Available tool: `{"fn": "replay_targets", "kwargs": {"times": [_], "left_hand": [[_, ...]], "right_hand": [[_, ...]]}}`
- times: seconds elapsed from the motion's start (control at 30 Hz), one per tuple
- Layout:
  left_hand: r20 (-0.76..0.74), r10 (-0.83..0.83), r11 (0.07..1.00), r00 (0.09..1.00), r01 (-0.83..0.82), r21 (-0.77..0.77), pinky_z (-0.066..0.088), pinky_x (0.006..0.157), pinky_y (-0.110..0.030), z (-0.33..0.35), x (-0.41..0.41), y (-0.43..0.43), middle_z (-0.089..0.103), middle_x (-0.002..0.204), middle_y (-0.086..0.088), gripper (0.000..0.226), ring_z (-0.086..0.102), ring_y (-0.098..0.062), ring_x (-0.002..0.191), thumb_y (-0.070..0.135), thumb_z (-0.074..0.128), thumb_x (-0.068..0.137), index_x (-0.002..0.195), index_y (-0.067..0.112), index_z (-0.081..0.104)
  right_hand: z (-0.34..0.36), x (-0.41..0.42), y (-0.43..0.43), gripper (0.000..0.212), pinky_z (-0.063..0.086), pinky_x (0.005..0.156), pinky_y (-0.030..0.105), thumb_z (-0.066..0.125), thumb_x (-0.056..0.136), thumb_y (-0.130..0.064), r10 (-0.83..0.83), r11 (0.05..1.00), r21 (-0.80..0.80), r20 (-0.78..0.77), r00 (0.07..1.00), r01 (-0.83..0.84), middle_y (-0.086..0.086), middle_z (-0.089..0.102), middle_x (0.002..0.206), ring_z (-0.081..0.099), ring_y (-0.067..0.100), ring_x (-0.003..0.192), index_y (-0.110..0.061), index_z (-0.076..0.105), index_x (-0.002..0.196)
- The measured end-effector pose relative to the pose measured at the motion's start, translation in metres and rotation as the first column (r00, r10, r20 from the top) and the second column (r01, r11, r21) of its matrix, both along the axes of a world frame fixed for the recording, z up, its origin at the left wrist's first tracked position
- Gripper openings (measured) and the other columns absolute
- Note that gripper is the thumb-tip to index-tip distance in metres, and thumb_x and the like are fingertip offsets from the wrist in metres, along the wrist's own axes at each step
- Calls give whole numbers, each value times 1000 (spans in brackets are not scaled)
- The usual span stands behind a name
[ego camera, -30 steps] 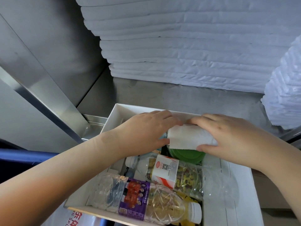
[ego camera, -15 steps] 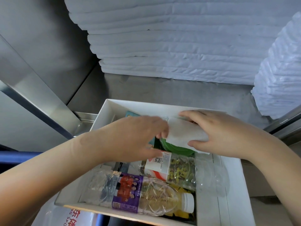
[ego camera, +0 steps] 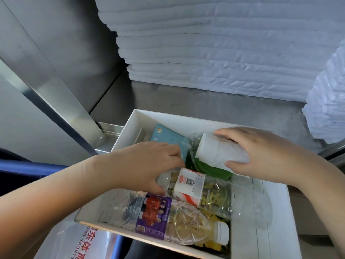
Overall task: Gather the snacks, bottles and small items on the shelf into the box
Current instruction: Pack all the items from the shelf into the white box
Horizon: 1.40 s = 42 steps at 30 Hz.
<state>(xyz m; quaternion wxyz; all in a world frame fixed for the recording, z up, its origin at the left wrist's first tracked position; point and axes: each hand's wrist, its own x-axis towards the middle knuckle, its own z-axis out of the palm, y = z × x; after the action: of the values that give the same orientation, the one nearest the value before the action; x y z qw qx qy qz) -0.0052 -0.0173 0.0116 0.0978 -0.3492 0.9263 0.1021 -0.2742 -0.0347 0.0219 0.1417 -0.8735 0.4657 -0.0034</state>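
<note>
the box [ego camera: 276, 206] sits on the metal shelf [ego camera: 186, 101], and most of the gathering looks done. inside lie two bottles on their sides: one with a purple label [ego camera: 168, 219] at the near edge, one with a red and white label [ego camera: 197, 189] just behind it. a blue packet [ego camera: 168, 139] leans in the far left corner, and something green [ego camera: 211, 169] lies under the white roll [ego camera: 220, 150].

the right hand [ego camera: 261, 156] is closed around the white roll, thumb below and fingers over the top, holding it low over the far side of the box; it is not yet let go, and whether it rests on the green thing i cannot tell. the left hand [ego camera: 145, 165] is down inside the box, its fingers curled at the neck end of the red-label bottle, touching it; whether it truly grips i cannot tell.

the visible shelf around the box carries only stacked white sheets [ego camera: 214, 53], which seem no part of the job. so what is left, by my reckoning, is to settle the roll, tidy the bottles, and check any shelf out of view. the right side of the box has room.
</note>
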Motion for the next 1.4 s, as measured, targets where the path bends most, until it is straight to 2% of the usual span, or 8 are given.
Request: {"fn": "replay_targets", "kwargs": {"times": [0.3, 0.47, 0.63, 0.77, 0.93, 1.0, 1.2, 1.4], "left_hand": [[-346, 245, 963, 906, -188, 191, 31, 83, 2, 67, 31, -1, 54, 111, 35, 62, 51, 14, 103, 54, 74, 57, 115, 51, 51], [-756, 315, 940, 574, -77, 333, 50, 82, -19, 85, 41, -6, 67, 107, 8, 55, 64, -12, 98, 49, 81, 59, 107, 31, 60], [-853, 399, 884, 338, 105, 455, 51, 81, -33, 81, 32, -10, 66, 108, 2, 38, 63, -21, 97, 41, 64, 84, 115, 19, 60], [-829, 359, 892, 429, 103, 440, 49, 83, -34, 88, 21, -9, 62, 107, -6, 35, 61, -25, 100, 47, 59, 86, 113, 26, 62], [-572, 156, 966, 805, -4, 259, 44, 82, -19, 85, -3, -2, 52, 102, 8, 30, 55, -11, 102, 62, 56, 78, 104, 47, 57], [-467, 93, 988, 879, -24, 152, 41, 74, -11, 74, -16, 4, 50, 97, 12, 28, 51, 1, 92, 67, 54, 72, 97, 56, 52], [-201, -80, 992, 976, 57, -115, 31, 59, -15, 39, -49, 10, 47, 96, 15, 56, 38, 0, 86, 78, 38, 73, 119, 48, 47], [-83, -147, 987, 986, 141, -78, 52, 74, -32, 25, -55, 10, 51, 114, 11, 63, 45, -8, 97, 72, 35, 81, 126, 29, 46]], "right_hand": [[-4, -1, -3, 69, 27, 86, 11, 45, 69, -64, -24, 1000, 5, 17, 1000, 24, -34, 36, 136, 32, -14, 113, -53, 23, 133], [-3, 0, -4, 64, 27, 75, -3, 49, 73, -61, -23, 1000, -10, -3, 1000, 23, -32, 39, 131, 26, -15, 99, -53, 22, 130], [-2, 0, -2, 65, 24, 77, 11, 46, 73, -61, -21, 1000, -10, -17, 1000, 21, -31, 37, 136, 32, -8, 113, -52, 22, 133], [-1, 1, -1, 65, 24, 82, 14, 44, 72, -62, -32, 999, -5, -14, 999, 32, -31, 38, 136, 32, -10, 112, -52, 23, 133], [0, 3, -3, 57, 26, 72, 8, 46, 71, -62, -35, 999, 16, -2, 999, 35, -34, 41, 114, 40, -6, 103, -55, 27, 123], [1, 5, -3, 61, 31, 76, 13, 51, 72, -64, -55, 998, 41, 18, 998, 55, -36, 42, 119, 42, -5, 103, -57, 23, 125], [4, 4, 12, 77, 44, 85, 30, 44, 78, -68, -81, 997, 5, -34, 996, 81, -22, 31, 134, 43, 8, 113, -61, -6, 136], [18, 4, 25, 62, 49, 73, 32, 36, 74, -60, -97, 994, -71, -164, 982, 87, -17, 32, 127, 50, 11, 99, -47, 13, 130]]}}
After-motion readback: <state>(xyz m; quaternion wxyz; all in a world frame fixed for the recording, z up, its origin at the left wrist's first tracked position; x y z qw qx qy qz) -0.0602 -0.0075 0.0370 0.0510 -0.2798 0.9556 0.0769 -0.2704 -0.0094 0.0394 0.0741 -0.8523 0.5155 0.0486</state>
